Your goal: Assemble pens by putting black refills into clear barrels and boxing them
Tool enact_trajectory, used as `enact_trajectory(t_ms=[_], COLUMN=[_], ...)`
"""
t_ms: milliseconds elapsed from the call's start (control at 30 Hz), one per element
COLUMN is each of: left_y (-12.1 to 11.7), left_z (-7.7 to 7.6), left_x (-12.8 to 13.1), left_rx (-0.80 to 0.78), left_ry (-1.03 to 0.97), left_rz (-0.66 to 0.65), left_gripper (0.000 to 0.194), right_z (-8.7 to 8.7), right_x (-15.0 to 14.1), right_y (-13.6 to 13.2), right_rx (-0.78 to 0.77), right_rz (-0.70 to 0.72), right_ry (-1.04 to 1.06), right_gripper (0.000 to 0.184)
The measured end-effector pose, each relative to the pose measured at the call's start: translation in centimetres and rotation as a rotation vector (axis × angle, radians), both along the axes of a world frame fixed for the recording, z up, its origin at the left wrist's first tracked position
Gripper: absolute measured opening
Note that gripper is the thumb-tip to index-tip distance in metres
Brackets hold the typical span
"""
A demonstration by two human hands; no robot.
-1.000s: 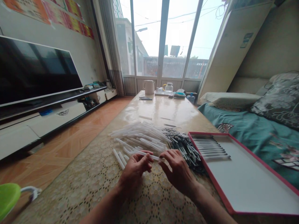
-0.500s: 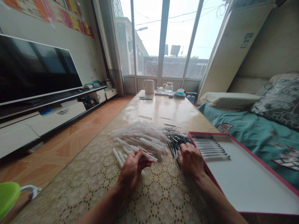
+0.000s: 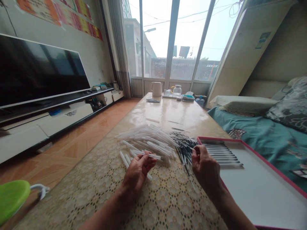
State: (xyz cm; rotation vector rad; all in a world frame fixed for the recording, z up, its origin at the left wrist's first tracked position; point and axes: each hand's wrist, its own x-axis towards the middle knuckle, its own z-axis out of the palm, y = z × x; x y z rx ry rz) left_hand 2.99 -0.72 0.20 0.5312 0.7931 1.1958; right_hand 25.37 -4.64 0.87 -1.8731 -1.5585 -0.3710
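My left hand (image 3: 141, 166) pinches a translucent white pen barrel (image 3: 154, 157) between thumb and fingers, its free end pointing right. Behind it lies a loose heap of similar white barrels (image 3: 153, 140), a few of them close by my left wrist. My right hand (image 3: 203, 161) is closed on a thin pen refill (image 3: 188, 147) whose pale end sticks out to the upper left. Just left of that hand spreads a pile of thin black refills (image 3: 183, 143). Beside it, a pink-rimmed shallow box (image 3: 251, 191) holds a row of filled barrels (image 3: 225, 153) at its far end.
The long table (image 3: 165, 204) has a flower-patterned cover. At its far end stand a beige jug (image 3: 156, 88), a glass pot (image 3: 177, 90) and a tissue pack (image 3: 188, 97). A bed (image 3: 230, 123) runs along the right, and a green stool (image 3: 14, 198) is at lower left.
My right hand has lifted off the black pile and drawn back to the right, with a refill pinched in it. My left hand still holds its barrel. The view has shifted slightly left.
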Motion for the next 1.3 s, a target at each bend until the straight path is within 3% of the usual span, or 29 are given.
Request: enact_trajectory(t_ms=[133,233,767,933,1100,1200,1300], left_y=[0.4,0.7,0.7,0.3,-0.1,0.0,0.3], left_z=[0.3,0.3,0.2,-0.1,-0.6,-0.4,0.2], left_x=[-0.3,-0.5,-0.4,-0.1,0.2,0.1,-0.3], left_rx=[-0.032,-0.050,-0.045,0.003,-0.019,-0.084,-0.155], left_ry=[-0.047,-0.084,-0.096,-0.081,-0.105,-0.182,-0.265], left_rz=[0.105,0.152,0.151,0.060,-0.099,-0.056,0.069], left_gripper=[0.011,0.018,0.016,0.011,0.012,0.018,0.025], right_z=[0.0,0.0,-0.2,-0.3,-0.4,-0.1,0.3], right_x=[-1.5,-2.3,-2.6,-3.0,-3.4,-2.8,-1.3], right_y=[-0.6,-0.9,-1.1,-1.0,-1.2,-1.0,-0.5], right_rx=[0.050,0.060,0.067,0.042,-0.044,-0.057,-0.021], right_rz=[0.310,0.403,0.498,0.515,0.637,0.578,0.301], right_ry=[0.272,0.330,0.358,0.366,0.374,0.418,0.383], right_gripper=[0.014,0.014,0.008,0.009,0.012,0.020,0.026])
